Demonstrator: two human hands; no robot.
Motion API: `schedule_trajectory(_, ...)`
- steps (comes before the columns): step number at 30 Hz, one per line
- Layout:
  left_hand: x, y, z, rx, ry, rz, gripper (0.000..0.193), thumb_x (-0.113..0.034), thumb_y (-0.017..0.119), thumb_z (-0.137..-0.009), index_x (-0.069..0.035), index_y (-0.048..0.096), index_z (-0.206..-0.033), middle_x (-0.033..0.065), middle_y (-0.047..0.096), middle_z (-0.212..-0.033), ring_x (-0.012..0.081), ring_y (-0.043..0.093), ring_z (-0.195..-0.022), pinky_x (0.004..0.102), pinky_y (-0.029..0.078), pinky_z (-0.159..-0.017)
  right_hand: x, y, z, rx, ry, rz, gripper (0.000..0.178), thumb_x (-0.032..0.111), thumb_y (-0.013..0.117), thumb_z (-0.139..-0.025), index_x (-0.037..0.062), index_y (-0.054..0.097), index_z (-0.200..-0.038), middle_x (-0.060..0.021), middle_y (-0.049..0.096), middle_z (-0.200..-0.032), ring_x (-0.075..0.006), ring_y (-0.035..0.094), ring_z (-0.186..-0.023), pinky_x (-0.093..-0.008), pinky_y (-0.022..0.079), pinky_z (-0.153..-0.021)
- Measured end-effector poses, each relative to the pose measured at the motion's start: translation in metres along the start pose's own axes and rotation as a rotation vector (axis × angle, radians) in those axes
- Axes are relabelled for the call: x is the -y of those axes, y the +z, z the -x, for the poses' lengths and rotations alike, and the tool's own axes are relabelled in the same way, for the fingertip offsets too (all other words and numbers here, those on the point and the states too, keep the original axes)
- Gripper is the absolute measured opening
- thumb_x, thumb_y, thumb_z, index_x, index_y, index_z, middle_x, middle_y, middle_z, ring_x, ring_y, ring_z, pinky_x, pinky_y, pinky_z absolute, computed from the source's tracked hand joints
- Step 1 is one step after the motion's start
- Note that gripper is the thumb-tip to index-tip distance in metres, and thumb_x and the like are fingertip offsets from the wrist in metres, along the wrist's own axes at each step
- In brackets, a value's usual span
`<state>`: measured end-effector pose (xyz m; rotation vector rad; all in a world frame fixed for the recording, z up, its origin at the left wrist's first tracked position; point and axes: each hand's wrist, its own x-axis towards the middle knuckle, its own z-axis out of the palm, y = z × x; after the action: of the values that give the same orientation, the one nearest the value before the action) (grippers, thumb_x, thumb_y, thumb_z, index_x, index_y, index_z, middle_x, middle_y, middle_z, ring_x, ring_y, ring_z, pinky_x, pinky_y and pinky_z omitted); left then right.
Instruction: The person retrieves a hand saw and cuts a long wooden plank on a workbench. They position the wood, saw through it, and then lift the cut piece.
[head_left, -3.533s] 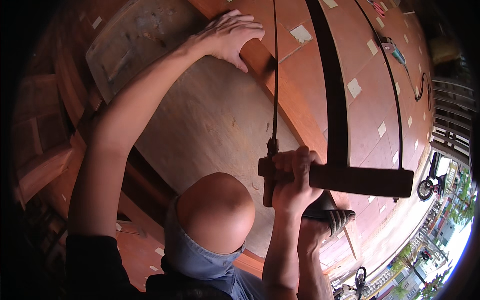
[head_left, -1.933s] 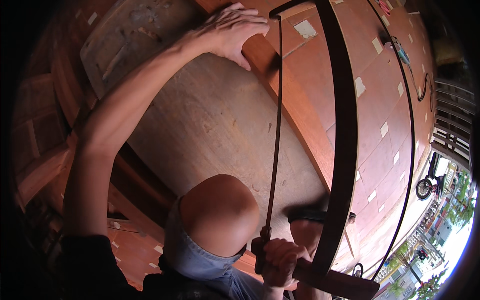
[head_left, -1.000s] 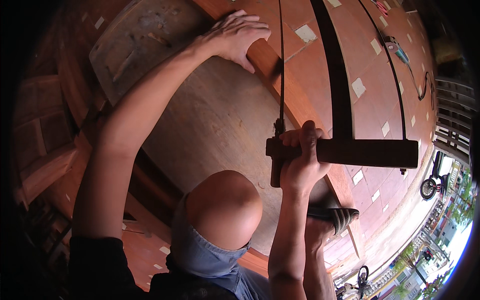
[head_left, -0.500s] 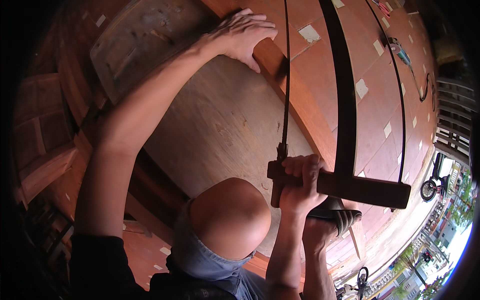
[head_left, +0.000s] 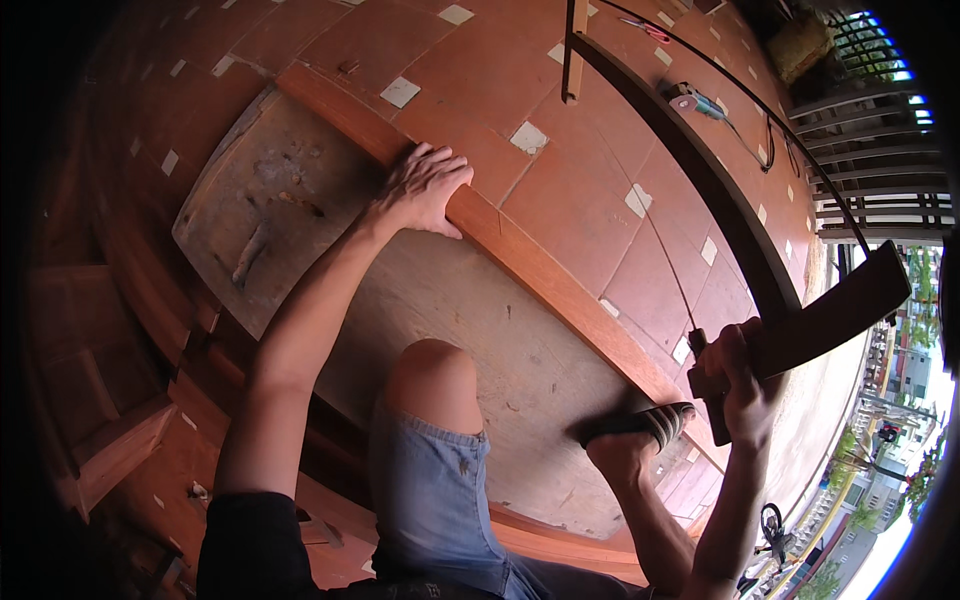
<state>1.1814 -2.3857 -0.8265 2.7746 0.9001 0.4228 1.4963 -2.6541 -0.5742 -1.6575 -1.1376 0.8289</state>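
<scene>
A long reddish wooden beam [head_left: 540, 270] lies along the edge of a worn, stained wooden board [head_left: 430, 290]. My left hand [head_left: 425, 190] presses over the beam, its fingers wrapped across the top and the thumb on the near side. A thin dark line crosses the beam just right of that hand. Off to the right, my right hand [head_left: 745, 385] grips a large wooden frame saw [head_left: 700, 160] by its near end. The saw's thin blade is over the tiled floor, apart from the beam. My sandalled foot [head_left: 645, 428] rests at the beam's near right end.
Reddish floor tiles [head_left: 590, 210] with small pale insets spread beyond the beam. A corded power tool [head_left: 697, 103] and red-handled scissors [head_left: 647, 28] lie on them. Slatted furniture [head_left: 865, 150] stands at the far right. Wooden furniture parts [head_left: 125, 440] are at the left.
The saw has swung right and tilted, its blade moving from across the beam to beyond it. My left hand keeps hold of the beam. The view has shifted, showing more of the beam and my foot.
</scene>
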Motion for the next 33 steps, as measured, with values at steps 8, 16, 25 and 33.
schedule_trajectory(8,-0.001,0.000,0.009,0.017,0.034,0.002,0.070,-0.043,0.097,-0.053,-0.012,0.061,-0.104,0.0034,0.063,-0.107,0.0237,0.058,-0.109,0.0416,0.040,-0.099,0.022,-0.067,-0.051,0.032,0.053,0.993,0.038,0.025,0.080,-0.087,0.0000,0.062,-0.065,-0.0092,0.056,-0.051,-0.0192,0.056,-0.044,-0.0383,0.041,-0.046)
schedule_trajectory(16,-0.004,-0.006,0.002,0.082,0.003,0.027,0.068,-0.042,0.097,-0.054,-0.012,0.063,-0.105,0.0032,0.063,-0.107,0.0237,0.057,-0.111,0.0412,0.040,-0.102,-0.042,-0.107,-0.049,0.185,-0.152,1.267,0.034,0.020,0.075,-0.085,-0.0025,0.061,-0.064,-0.0220,0.060,-0.056,-0.0413,0.063,-0.053,-0.0495,0.048,-0.053)
schedule_trajectory(25,-0.012,-0.025,-0.007,0.111,-0.050,0.063,0.065,-0.036,0.097,-0.050,-0.014,0.061,-0.100,0.0043,0.058,-0.105,0.0273,0.055,-0.108,0.0448,0.039,-0.100,-0.211,-0.030,-0.066,0.004,0.096,1.103,0.024,0.017,0.067,-0.087,-0.0045,0.069,-0.076,-0.0299,0.067,-0.070,-0.0471,0.070,-0.066,-0.0533,0.059,-0.060)
schedule_trajectory(33,-0.053,-0.031,-0.038,0.190,-0.038,0.006,0.064,-0.038,0.096,-0.054,-0.013,0.062,-0.102,0.0044,0.056,-0.105,0.0275,0.054,-0.107,0.0440,0.039,-0.097,-0.339,-0.003,-0.123,0.121,0.291,0.955,0.034,0.017,0.085,-0.076,-0.0031,0.068,-0.098,-0.0235,0.074,-0.095,-0.0413,0.074,-0.091,-0.0467,0.061,-0.080)
